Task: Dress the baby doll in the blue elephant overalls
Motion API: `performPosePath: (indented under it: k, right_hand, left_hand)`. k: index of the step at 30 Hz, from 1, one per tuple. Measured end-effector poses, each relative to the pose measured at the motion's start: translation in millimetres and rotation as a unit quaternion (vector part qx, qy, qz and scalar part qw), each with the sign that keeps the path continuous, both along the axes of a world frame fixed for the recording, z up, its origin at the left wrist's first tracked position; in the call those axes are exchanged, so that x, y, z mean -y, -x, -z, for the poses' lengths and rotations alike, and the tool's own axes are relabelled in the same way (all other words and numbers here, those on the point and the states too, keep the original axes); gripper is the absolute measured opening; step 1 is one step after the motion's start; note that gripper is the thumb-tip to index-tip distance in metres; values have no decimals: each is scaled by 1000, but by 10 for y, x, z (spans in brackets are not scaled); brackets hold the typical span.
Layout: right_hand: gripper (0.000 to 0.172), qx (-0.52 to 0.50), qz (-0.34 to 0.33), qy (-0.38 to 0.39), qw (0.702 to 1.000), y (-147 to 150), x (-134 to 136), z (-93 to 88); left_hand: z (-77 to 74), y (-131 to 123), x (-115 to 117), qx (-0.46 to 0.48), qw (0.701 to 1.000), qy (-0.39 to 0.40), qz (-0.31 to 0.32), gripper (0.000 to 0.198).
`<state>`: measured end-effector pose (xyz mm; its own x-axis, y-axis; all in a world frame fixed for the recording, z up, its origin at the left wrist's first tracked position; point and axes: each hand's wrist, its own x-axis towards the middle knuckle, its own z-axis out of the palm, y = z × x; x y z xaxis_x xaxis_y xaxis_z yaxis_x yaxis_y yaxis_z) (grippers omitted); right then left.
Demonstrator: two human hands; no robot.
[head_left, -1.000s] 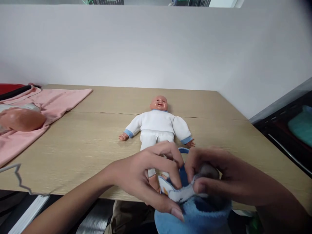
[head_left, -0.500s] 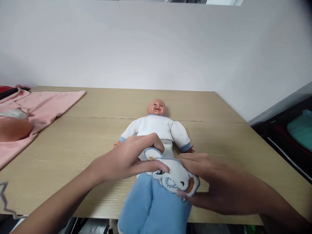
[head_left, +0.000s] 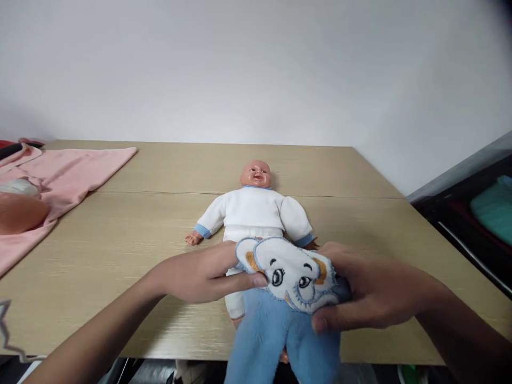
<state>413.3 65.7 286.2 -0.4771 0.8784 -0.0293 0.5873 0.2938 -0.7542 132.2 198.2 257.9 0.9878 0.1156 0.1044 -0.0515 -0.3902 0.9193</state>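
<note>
A pair of fuzzy blue baby pants (head_left: 276, 330) with a white animal-face patch is stretched between my hands. My left hand (head_left: 208, 272) pinches the waist at the left, thumb in front and fingers behind the cloth. At the right side my right hand (head_left: 368, 293) grips the pants, its thumb near the lower edge of the patch. Behind them a baby doll (head_left: 256, 208) lies on its back in a white top with blue cuffs. Its lower body is mostly hidden by the pants; one white-clad leg and a bit of foot show at the left.
The wooden table (head_left: 144, 256) runs back to a pale wall. At the left lies a pink cloth (head_left: 80, 170) with a skin-coloured rounded object (head_left: 20, 213) on it. Beyond the right edge, a black structure holds a teal item (head_left: 494, 205).
The pants have shifted right, and their patch has turned to face me more squarely. My right hand has moved slightly right; the doll's left-side leg is now partly uncovered.
</note>
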Motion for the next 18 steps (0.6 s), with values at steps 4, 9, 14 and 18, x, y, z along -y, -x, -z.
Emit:
performPosePath:
  k: [4,9,14,18]
  right_hand:
    - [34,-36,46,13,998,-6,-4,8]
    - [46,-104,120,102,982,74,-15,128]
    - [63,-181,-55,200,961,188,-128,327]
    - [49,-128,-88,82,984,212,-138,365]
  left_hand:
    - [94,30,-4,-63,997,37,-27,49]
    - [166,34,-78,-100,990,91,38,40]
    - [243,10,-25,-29,993,117,-5,18]
    - [401,38,9,-44,989,142,8,30]
